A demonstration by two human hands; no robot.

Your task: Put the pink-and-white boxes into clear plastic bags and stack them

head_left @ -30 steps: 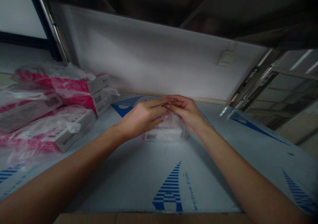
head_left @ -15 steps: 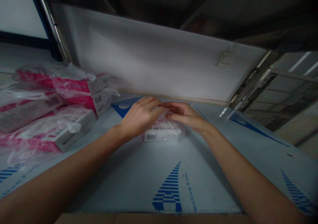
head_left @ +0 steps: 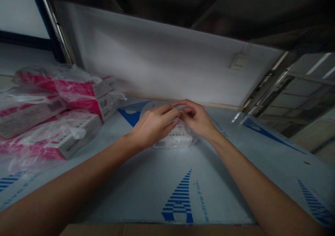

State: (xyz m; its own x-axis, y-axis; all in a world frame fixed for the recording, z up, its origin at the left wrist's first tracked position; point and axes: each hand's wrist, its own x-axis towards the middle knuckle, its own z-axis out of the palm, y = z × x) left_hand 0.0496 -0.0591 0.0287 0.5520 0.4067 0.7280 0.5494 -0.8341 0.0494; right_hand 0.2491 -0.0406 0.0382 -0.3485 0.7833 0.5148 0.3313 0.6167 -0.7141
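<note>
A white and pink box (head_left: 179,138) in a clear plastic bag (head_left: 193,138) lies on the film-covered table (head_left: 146,183), its short printed end towards me. Over its top, my left hand (head_left: 158,122) is closed, fingers bent and pinching at the bag's plastic. Against it from the right comes my right hand (head_left: 197,119), thumb and fingertips also closed on the bag, with the forefinger arched. The two sets of fingertips meet above the box. Exactly how much plastic each holds is hidden behind the fingers.
Several similar bagged pink and white boxes (head_left: 78,89) are stacked on the left. Behind the table stands a white wall (head_left: 162,58) with a switch (head_left: 238,61). A dark shelf (head_left: 209,9) overhangs from above, and a metal rack (head_left: 272,86) is at the right.
Both hands have shifted slightly on the bag. My left hand has come right and lower over the box; the right forefinger has lifted into an arch. The stacked boxes are unmoved.
</note>
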